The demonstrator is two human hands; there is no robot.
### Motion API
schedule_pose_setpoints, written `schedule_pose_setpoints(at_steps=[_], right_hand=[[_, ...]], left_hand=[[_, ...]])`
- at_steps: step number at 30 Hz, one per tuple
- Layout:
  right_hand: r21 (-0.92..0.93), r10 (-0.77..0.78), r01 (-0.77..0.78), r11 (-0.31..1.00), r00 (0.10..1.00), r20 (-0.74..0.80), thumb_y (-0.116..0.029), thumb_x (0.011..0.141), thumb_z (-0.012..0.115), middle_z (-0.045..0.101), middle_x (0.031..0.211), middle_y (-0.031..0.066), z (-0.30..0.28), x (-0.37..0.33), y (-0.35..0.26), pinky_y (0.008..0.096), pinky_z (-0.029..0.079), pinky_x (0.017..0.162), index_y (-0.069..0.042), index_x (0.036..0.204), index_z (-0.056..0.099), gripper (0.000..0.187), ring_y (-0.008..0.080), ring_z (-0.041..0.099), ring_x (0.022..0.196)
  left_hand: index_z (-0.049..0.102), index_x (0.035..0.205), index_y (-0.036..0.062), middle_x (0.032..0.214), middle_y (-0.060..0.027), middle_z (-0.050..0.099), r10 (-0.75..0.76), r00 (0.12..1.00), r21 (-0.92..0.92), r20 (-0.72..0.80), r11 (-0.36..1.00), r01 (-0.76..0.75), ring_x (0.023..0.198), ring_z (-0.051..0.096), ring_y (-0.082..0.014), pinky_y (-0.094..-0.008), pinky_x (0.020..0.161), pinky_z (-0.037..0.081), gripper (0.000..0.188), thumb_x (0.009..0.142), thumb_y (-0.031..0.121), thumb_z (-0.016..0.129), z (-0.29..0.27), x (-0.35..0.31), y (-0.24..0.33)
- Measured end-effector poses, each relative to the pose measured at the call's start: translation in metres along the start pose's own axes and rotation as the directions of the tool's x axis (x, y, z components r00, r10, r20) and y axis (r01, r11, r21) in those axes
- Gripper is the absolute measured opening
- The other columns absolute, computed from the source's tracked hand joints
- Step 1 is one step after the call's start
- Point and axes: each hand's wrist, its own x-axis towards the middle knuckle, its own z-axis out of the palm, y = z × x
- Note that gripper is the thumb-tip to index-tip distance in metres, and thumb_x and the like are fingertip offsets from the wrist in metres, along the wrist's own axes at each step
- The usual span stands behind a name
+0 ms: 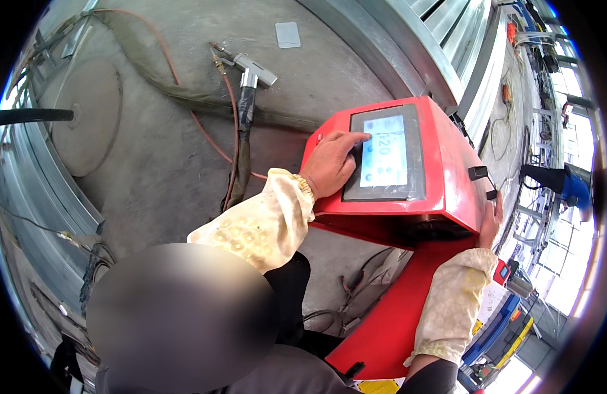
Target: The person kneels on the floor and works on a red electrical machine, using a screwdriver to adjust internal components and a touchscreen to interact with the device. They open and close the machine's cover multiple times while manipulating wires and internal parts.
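Note:
A red machine cabinet [456,154] with a lit touchscreen [385,152] in a grey frame stands in front of me. My left hand [331,161] is at the screen's left side, its index finger stretched onto the display and the other fingers curled, with nothing held. On the cabinet's right side lies my right hand [490,224], fingers extended along the panel just below a small black handle [478,173]. Part of that hand is hidden by the cabinet edge. Both forearms wear pale patterned sleeve covers [257,220].
A grey pistol-shaped torch [254,71] with a hose lies on the concrete floor beyond the cabinet. Metal channels [418,46] are stacked at the far right, more at the left. Cables lie near the cabinet's base. A person in blue [575,190] is at the far right. A blurred patch covers the lower left.

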Motion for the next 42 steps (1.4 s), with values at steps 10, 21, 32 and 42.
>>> schedule_pose_setpoints(at_steps=[10, 21, 32, 42], right_hand=[[-0.140, 0.012, -0.022, 0.990, 0.997, -0.073, -0.033, 0.092, 0.064, 0.055, 0.148, 0.0195, 0.018, 0.005, -0.029, 0.0354, 0.037, 0.115, 0.000, 0.144, 0.056, 0.062, 0.0318, 0.051, 0.138], [-0.261, -0.025, -0.020, 0.965, 0.986, -0.165, -0.039, 0.086, 0.058, 0.055, 0.147, 0.0169, 0.011, -0.014, -0.056, 0.0392, 0.041, 0.112, -0.005, 0.144, 0.056, 0.068, 0.0349, 0.052, 0.136], [-0.327, 0.045, -0.100, 0.940, 0.984, -0.173, -0.041, 0.086, 0.054, 0.058, 0.145, 0.0088, 0.011, -0.019, -0.068, 0.0422, 0.044, 0.108, -0.015, 0.146, 0.056, 0.066, 0.0348, 0.055, 0.132], [-0.316, 0.073, -0.128, 0.940, 0.981, -0.181, -0.044, 0.086, 0.054, 0.057, 0.148, 0.0076, 0.013, -0.020, -0.075, 0.0440, 0.043, 0.110, -0.017, 0.148, 0.054, 0.067, 0.0345, 0.053, 0.135]], left_hand=[[0.062, 0.131, 0.0094, 0.113, -0.0191, 0.064, 0.076, 0.997, 0.129, 0.016, 0.989, -0.078, 0.109, 0.059, -0.0373, -0.0428, 0.099, 0.048, 0.056, 0.078, -0.004, 0.051, 0.000, 0.012, 0.005], [0.058, 0.134, 0.0057, 0.126, -0.0147, 0.065, 0.076, 0.986, 0.193, 0.147, 0.976, -0.104, 0.111, 0.059, -0.0323, -0.0395, 0.099, 0.048, 0.047, 0.088, 0.007, 0.046, 0.005, 0.015, 0.006], [0.059, 0.134, 0.0067, 0.124, -0.0165, 0.065, 0.041, 0.989, 0.214, 0.140, 0.974, -0.071, 0.112, 0.061, -0.0312, -0.0388, 0.101, 0.047, 0.045, 0.091, 0.007, 0.046, 0.005, 0.012, 0.005], [0.060, 0.134, 0.0065, 0.121, -0.0153, 0.064, 0.073, 0.988, 0.188, 0.134, 0.977, -0.098, 0.107, 0.061, -0.0294, -0.0390, 0.100, 0.047, 0.044, 0.091, 0.007, 0.046, 0.004, 0.012, -0.009]])
